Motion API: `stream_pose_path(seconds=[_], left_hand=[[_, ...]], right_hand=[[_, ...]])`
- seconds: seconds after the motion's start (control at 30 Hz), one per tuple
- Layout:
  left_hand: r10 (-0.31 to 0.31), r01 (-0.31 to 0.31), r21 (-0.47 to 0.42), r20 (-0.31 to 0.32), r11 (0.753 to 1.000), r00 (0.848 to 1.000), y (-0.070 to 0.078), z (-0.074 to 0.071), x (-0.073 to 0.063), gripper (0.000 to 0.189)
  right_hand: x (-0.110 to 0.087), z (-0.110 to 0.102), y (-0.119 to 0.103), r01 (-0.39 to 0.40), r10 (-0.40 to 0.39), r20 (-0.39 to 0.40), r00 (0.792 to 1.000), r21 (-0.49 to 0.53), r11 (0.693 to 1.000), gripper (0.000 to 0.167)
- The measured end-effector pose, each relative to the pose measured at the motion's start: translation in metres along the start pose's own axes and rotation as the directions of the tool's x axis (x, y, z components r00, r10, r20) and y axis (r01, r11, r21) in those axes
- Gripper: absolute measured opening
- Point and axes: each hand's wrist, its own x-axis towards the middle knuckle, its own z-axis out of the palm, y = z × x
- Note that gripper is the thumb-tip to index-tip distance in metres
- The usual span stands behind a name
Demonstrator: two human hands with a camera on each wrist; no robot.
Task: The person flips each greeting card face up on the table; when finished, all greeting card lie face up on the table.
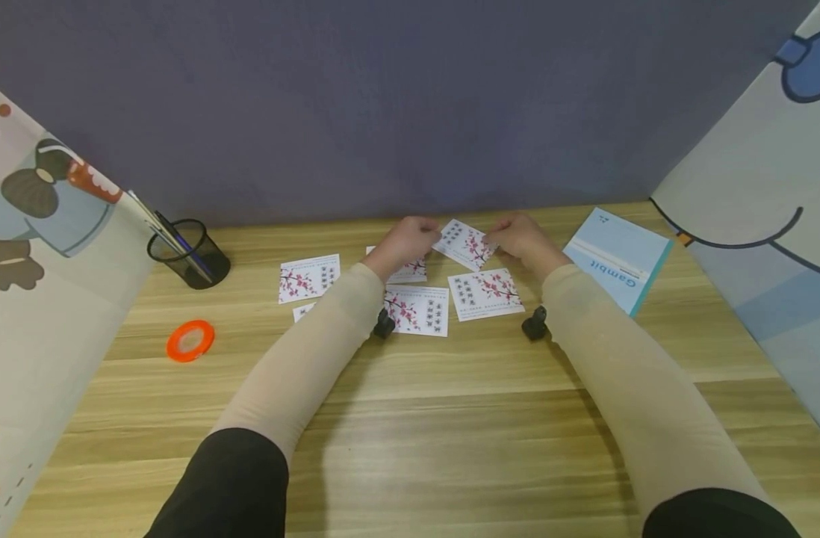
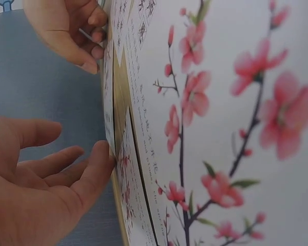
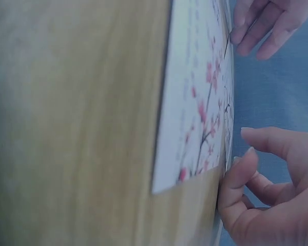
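A white card printed with pink blossoms and dark characters [image 1: 465, 243] lies at a slant between both hands, near the back of the table. My left hand [image 1: 408, 240] touches its left corner; in the left wrist view a fingertip meets the card's edge, the thumb standing apart. At the right corner is my right hand [image 1: 520, 237], its fingers bent slightly and its thumb apart in the right wrist view. Similar cards lie around: one below the right hand [image 1: 486, 294], one near the left wrist [image 1: 420, 312], one partly under the left hand [image 1: 413, 272].
Farther left lie another blossom card [image 1: 309, 279] and a card [image 1: 302, 311] mostly hidden by the left sleeve. A black mesh pen cup [image 1: 208, 261] and an orange ring-shaped item [image 1: 190, 341] stand at left. A light blue Gambit booklet [image 1: 615, 258] lies at right, before the grey partition [image 1: 410, 112].
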Motion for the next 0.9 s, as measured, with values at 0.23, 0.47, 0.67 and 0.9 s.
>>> stream_pose_path(seconds=[0.23, 0.47, 0.67, 0.9], left_hand=[[0.005, -0.005, -0.002, 0.015, 1.0, 1.0, 0.001, 0.001, -0.001, 0.054], [0.022, -0.022, 0.015, 0.016, 1.0, 1.0, 0.004, -0.004, -0.006, 0.054], [0.104, -0.102, 0.074, -0.024, 0.992, 0.994, 0.005, -0.012, -0.019, 0.051], [0.216, -0.197, 0.277, -0.039, 0.94, 0.976, 0.011, -0.034, -0.043, 0.054]], right_hand=[[0.002, -0.001, 0.001, 0.011, -0.011, 0.005, 1.0, 0.039, 0.999, 0.041], [-0.001, -0.001, -0.001, 0.017, -0.019, 0.031, 0.999, 0.067, 0.998, 0.039], [-0.005, -0.002, -0.006, 0.042, -0.044, 0.055, 0.997, 0.048, 0.998, 0.047], [-0.034, -0.009, -0.023, 0.155, -0.15, 0.058, 0.987, -0.113, 0.981, 0.06]])
